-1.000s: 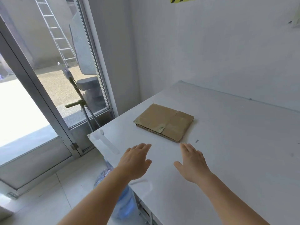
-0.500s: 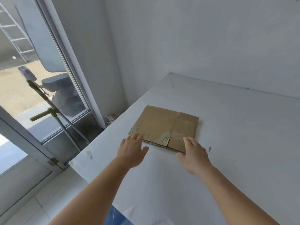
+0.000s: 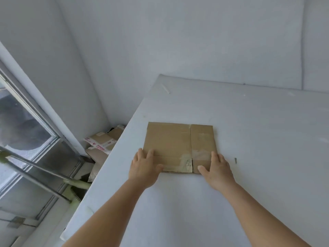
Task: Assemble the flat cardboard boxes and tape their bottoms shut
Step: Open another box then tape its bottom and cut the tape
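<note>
On the white table [image 3: 249,139], our hands have closed the gap: a second ago both hovered short of the flat cardboard box [image 3: 179,145], now both sit on its near edge. Left hand [image 3: 144,168] rests on the near-left corner, fingers fairly straight and laid over the top face, thumb along the front edge; we can't tell whether anything has got under the cardboard yet. Right hand [image 3: 216,170] is at the near-right corner, fingers extended on the top, thumb spread inward along the front edge. Neither has a curled hold on anything. Box lies flat near the table's left edge, with old clear tape [image 3: 199,154] on the near flaps. The view has also moved in and down over the box. Our read: reach done, pick-up about to start; box not opened, bottom not taped, no tape roll in view. More flattened cardboard [image 3: 105,139] lies on the floor left of the table.
</note>
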Demonstrator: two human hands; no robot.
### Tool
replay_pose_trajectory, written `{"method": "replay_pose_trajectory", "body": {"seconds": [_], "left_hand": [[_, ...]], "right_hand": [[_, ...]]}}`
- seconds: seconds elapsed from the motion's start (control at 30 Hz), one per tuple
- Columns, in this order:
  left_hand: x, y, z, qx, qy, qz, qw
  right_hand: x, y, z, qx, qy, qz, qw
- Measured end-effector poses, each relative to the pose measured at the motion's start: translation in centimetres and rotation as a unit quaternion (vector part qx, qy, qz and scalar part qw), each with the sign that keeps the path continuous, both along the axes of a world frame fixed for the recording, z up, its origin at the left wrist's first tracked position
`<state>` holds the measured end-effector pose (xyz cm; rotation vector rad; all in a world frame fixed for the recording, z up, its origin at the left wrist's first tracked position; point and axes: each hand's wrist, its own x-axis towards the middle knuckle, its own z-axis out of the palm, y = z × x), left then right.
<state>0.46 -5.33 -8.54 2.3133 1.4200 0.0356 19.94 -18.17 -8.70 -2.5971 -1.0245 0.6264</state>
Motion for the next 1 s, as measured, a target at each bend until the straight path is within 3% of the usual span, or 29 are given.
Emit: {"method": "replay_pose_trajectory", "body": {"seconds": [0.3,0.57,1.0], "left_hand": [[-0.3,0.4,0.2,-0.006,-0.082,0.011,0.997],[0.7,-0.6,1.5,0.015,-0.149,-0.024,0.988],[9.5,-11.6,2.6,-0.010,-0.154,-0.132,0.979]], "right_hand": [[-0.5,-0.1,0.5,0.063,0.042,-0.064,0.995],[-0.7,-3.0,2.2,0.130,0.013,-0.116,0.985],[4.0,-17.2,4.3,0.150,-0.012,-0.231,0.961]]}}
